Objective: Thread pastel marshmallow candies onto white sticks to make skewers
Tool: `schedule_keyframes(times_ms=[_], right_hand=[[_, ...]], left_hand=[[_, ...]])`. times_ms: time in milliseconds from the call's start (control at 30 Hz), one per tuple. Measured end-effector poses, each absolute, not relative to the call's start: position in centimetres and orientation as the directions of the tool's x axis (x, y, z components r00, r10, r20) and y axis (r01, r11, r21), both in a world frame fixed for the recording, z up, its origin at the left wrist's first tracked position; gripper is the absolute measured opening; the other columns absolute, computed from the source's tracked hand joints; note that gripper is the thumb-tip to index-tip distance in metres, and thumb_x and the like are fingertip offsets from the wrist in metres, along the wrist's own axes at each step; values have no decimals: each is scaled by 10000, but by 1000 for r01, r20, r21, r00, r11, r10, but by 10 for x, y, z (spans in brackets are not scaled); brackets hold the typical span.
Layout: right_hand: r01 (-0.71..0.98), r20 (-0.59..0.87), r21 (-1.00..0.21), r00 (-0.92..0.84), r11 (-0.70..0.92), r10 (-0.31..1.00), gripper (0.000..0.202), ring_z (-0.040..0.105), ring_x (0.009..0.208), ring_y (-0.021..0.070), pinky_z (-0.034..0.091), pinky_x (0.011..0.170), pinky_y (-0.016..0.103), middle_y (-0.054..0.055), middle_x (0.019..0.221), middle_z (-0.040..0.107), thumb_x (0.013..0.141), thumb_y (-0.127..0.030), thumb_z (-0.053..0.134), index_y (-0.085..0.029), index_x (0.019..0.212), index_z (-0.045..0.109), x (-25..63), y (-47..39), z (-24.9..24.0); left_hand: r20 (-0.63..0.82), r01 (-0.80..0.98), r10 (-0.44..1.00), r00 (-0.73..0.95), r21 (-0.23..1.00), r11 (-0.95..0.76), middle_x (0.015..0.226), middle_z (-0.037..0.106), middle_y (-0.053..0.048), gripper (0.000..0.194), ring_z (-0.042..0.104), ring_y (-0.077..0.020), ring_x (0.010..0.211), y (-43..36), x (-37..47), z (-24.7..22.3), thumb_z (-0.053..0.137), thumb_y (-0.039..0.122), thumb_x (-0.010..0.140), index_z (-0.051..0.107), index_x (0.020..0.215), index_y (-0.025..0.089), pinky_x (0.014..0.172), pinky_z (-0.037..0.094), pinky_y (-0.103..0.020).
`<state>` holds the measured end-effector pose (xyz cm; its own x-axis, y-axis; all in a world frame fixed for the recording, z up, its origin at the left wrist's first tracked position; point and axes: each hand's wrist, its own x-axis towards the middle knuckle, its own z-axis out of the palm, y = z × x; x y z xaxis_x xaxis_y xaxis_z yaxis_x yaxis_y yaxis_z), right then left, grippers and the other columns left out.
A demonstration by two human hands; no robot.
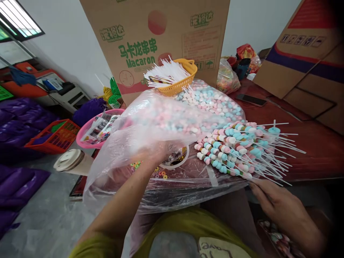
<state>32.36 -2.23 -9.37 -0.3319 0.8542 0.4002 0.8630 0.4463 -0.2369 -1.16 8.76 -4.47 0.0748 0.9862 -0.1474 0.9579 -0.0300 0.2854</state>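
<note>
My left hand (pixel 158 154) reaches into a big clear plastic bag (pixel 134 143) full of pink, white and blue marshmallow pieces (pixel 204 104); the plastic blurs its fingers. Just beyond that hand stands a small round tub (pixel 177 160) with dark bits in it. A pile of finished marshmallow skewers (pixel 236 150) on white sticks lies to the right on the bag. My right hand (pixel 279 206) rests low at the right, fingers stretched towards the stick ends, touching or nearly touching them. Whether it pinches a stick is unclear.
A yellow basket (pixel 185 77) of bare white sticks sits behind the bag, in front of a tall "Macaron" carton (pixel 150 39). A phone (pixel 251 99) lies on the red table (pixel 317 143). A pink basin (pixel 86 138), a lidded cup (pixel 70 161) and an orange crate (pixel 53 138) are at the left.
</note>
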Motion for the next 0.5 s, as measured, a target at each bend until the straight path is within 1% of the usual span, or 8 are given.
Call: schedule_keyframes(times_ms=[33,67,133,200,267,333,400,500], right_hand=[[843,484,-224,-339,488,807,194,643,798,233,470,706,362,100,884,689,889,-269,438,-207,929,618,305,-14,-83],[799,505,-221,-397,559,766,199,629,809,228,450,723,362,89,874,684,893,-267,430,-197,915,615,284,-6,-71],[705,463,-235,-524,669,715,206,594,771,196,412,689,321,72,825,662,894,-207,411,-182,853,611,243,8,-50],[670,431,-202,-594,715,679,224,560,772,190,376,685,308,81,796,636,881,-153,397,-162,794,602,211,19,-35],[654,410,-195,-623,731,667,225,533,765,187,350,681,300,79,766,611,874,-144,401,-156,750,588,193,29,-27],[642,387,-210,-638,737,666,232,511,724,177,330,655,291,63,713,584,876,-158,404,-157,720,576,187,35,-25],[640,359,-220,-649,736,671,249,500,687,171,319,631,286,54,676,568,878,-163,397,-157,705,576,188,37,-24],[628,387,-278,-619,727,683,256,521,717,182,354,655,292,69,713,594,883,-169,385,-154,753,605,191,35,-17]], left_hand=[[-129,962,986,102,264,-65,1125,647,-54,391,590,-246,987,82,-11,-44,431,463,859,592,1168,286,849,425,-316],[-113,965,985,132,241,-102,1135,641,-47,370,587,-245,1000,76,-10,-43,444,406,861,566,1198,312,871,415,-324],[-94,970,980,177,188,-157,1087,657,-59,434,598,-247,975,66,-8,-40,483,284,835,495,1267,325,890,402,-349],[-80,979,979,187,92,-180,994,677,-88,572,616,-246,911,59,-8,-36,487,178,799,385,1354,270,885,404,-373],[-54,985,984,171,-17,-172,941,674,-107,617,617,-239,899,55,-11,-31,458,108,779,337,1377,192,894,399,-383],[-25,984,988,155,-86,-157,928,663,-108,525,605,-235,927,54,-15,-26,441,83,778,430,1298,154,920,381,-386],[-14,983,988,154,-103,-155,898,658,-97,363,602,-233,922,54,-17,-17,462,88,776,552,1122,151,949,356,-393],[-8,967,968,252,-44,-252,900,655,-79,187,595,-218,898,49,-13,2,471,140,813,597,949,164,955,343,-380]])
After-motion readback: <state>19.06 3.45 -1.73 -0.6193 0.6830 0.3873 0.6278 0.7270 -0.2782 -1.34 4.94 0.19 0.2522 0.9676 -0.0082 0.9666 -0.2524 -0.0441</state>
